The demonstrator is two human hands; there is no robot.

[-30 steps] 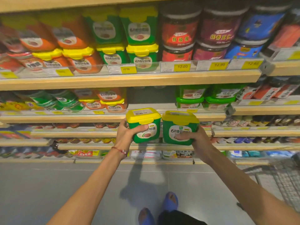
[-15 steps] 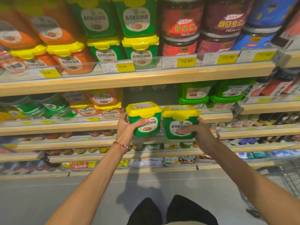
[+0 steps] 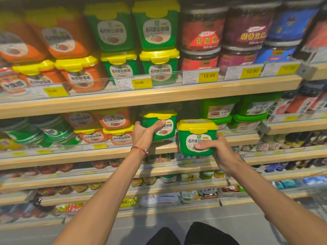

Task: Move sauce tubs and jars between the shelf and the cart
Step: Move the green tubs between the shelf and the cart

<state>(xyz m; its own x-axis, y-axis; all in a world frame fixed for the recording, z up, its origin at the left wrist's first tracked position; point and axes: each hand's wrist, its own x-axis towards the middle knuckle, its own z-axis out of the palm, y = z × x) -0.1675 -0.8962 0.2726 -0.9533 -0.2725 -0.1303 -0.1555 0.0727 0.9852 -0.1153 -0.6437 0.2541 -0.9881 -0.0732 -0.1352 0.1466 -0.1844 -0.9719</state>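
Arms are held out forward, left hand point(image 3: 143, 134) wrapped round left tub point(image 3: 168, 130), right hand point(image 3: 218, 149) round right tub point(image 3: 196, 137).

L tub point(image 3: 168, 129) green, yellow lid, upright, in shelf point(image 3: 238, 138); R tub point(image 3: 196, 137) same, just outside.

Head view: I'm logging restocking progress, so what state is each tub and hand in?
Left tub: lid shut, upright, held in the gap on the middle shelf.
Right tub: lid shut, upright, held in front of that shelf.
Left hand: grips the left tub.
Right hand: grips the right tub.
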